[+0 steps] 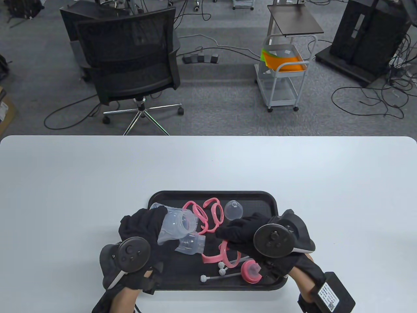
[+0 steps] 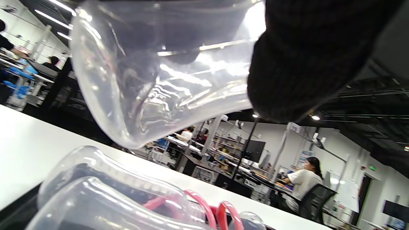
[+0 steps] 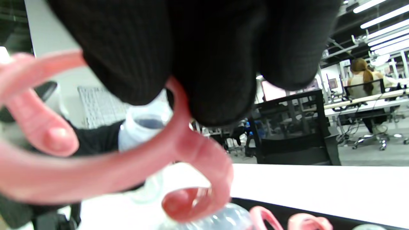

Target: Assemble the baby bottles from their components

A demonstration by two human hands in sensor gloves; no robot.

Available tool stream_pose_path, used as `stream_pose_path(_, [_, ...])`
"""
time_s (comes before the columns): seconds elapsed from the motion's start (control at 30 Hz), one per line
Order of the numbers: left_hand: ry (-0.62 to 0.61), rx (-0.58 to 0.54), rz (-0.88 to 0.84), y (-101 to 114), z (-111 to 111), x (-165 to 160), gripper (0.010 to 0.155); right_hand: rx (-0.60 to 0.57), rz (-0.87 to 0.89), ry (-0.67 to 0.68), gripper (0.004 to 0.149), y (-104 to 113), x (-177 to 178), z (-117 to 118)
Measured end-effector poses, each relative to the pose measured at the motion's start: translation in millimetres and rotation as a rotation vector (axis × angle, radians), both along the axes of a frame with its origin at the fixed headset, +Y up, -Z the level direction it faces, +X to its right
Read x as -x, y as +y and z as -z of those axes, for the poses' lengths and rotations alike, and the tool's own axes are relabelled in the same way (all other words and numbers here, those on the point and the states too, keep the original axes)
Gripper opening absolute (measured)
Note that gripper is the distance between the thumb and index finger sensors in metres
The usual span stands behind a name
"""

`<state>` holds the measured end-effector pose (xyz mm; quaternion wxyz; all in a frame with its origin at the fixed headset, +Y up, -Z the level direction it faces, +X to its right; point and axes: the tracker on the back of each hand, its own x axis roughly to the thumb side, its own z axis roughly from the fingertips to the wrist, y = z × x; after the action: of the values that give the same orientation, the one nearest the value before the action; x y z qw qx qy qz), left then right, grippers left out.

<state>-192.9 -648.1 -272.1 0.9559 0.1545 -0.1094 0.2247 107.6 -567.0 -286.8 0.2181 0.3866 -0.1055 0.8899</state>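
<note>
Bottle (image 1: 174, 225) (clear, lying sideways) sits in the left hand (image 1: 143, 234) grip above the black tray (image 1: 211, 195) on the white surface (image 1: 65, 182). A second bottle (image 1: 190, 244) lies just below it. Rightward, the right hand (image 1: 247, 234) fingers (image 3: 211, 80) grip a pink handle ring (image 3: 96, 172); a pink collar (image 1: 251, 271) lies near.

Tray (image 1: 156, 197) on bench (image 1: 65, 182), near me. Bottles (image 1: 177, 223) at tray's left, handle rings (image 1: 208, 215) middle, straws (image 1: 221, 277) front.
</note>
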Motion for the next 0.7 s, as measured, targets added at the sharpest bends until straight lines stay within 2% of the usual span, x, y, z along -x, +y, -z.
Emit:
stream_pose_path(0.2, [-0.092,-0.004,0.064,0.3,-3.9,-16.3,0.1,-0.065,0.094,-0.137,0.044,3.5,-6.7,-0.2])
stream_pose_path(0.33, [-0.175,0.018,0.059,-1.1,-5.2,-25.8,0.1,-0.138,0.094,-0.245,0.043,1.2,-2.9,-2.2])
stream_pose_path(0.57, [-0.247,0.033,0.023,-1.9,-7.7,-37.3,0.1,-0.139,0.043,-0.257,0.044,-9.5,10.6,-2.5])
stream_pose_path(0.7, [-0.267,0.043,-0.003,-2.8,-7.7,-40.3,0.1,-0.193,-0.003,-0.28,0.045,-14.1,18.4,-6.3])
